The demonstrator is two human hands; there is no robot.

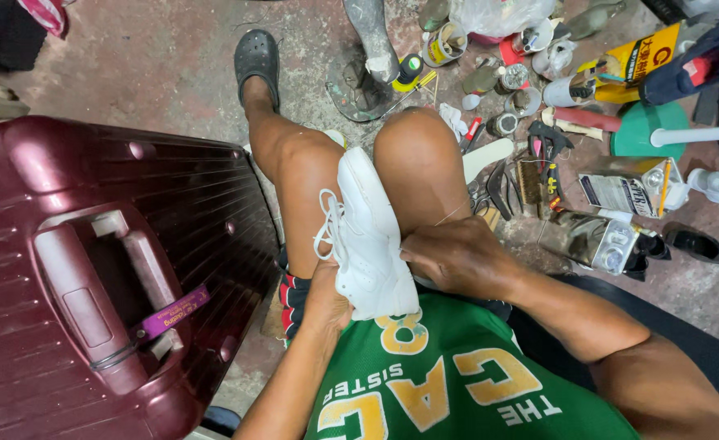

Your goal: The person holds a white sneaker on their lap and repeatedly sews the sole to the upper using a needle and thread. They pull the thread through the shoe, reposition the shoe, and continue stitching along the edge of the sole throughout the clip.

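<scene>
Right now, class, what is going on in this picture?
A seated person holds a white sneaker wedged between their knees. The left hand supports it near the heel from below, while the right hand presses on its side, with a thin thread running up from it. A maroon suitcase lies at the person's left, and tools, cans and bottles lie scattered on the floor at the right.

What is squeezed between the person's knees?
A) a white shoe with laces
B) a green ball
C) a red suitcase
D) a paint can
A: a white shoe with white laces stands wedged between the two knees, with the left hand under its near end and the right hand pressed against its side.
</scene>
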